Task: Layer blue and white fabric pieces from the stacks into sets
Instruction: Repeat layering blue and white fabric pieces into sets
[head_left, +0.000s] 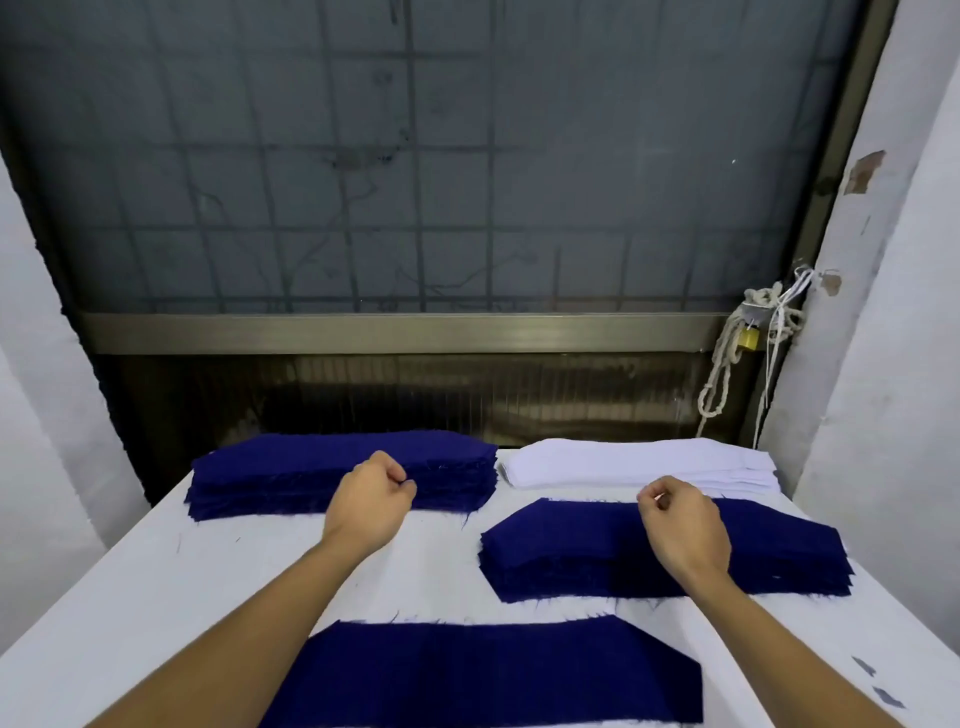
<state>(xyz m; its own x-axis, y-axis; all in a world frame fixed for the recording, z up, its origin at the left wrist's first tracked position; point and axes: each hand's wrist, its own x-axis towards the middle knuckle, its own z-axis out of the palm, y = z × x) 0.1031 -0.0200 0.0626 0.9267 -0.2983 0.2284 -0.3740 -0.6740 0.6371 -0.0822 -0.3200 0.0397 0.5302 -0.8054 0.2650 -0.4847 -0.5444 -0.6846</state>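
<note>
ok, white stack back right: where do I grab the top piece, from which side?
Pinch the top sheet of the white stack at its near long edge, reaching in from the front over the nearer blue stack. That edge faces the person, and toward its right end the layers lie stepped, so a single ply should probably lift free there. The right hand is closest.

The table (156, 571) bears a blue stack (291, 467), white stack (597, 462), nearer blue pile (571, 551) and 1 flat blue piece (493, 670)
</note>
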